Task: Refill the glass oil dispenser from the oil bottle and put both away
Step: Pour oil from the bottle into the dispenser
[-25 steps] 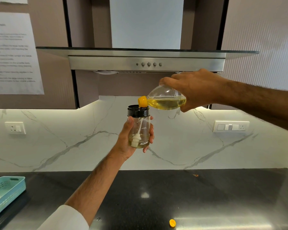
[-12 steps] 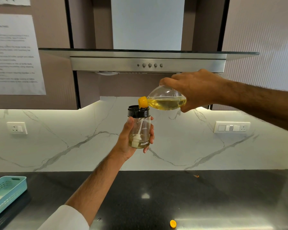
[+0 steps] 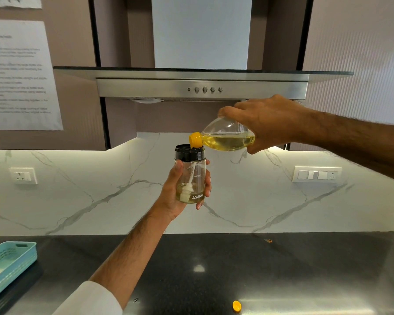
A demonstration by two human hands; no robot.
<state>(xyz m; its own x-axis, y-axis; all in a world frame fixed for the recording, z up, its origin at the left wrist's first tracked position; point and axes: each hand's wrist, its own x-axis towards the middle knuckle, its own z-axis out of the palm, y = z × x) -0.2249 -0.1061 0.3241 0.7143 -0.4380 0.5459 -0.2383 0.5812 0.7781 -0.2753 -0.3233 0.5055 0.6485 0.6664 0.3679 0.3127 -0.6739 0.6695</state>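
mid-frame, the left hand (image 3: 178, 196) grips the dispenser (image 3: 190, 176) upright; the right hand (image 3: 266, 121) grips the tilted bottle (image 3: 225, 138), spout at the black lid. keep the spout over the opening, tip slowly.

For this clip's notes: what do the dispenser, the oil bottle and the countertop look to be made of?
Dispenser: clear glass by the look, rigid straight walls, with a glossy black collar, probably plastic. Oil bottle: thin clear plastic, likely, with a yellow plastic spout; the oil shows through. Countertop: dark polished stone, possibly granite; it mirrors the light. The left hand holds the dispenser, the right hand the bottle.
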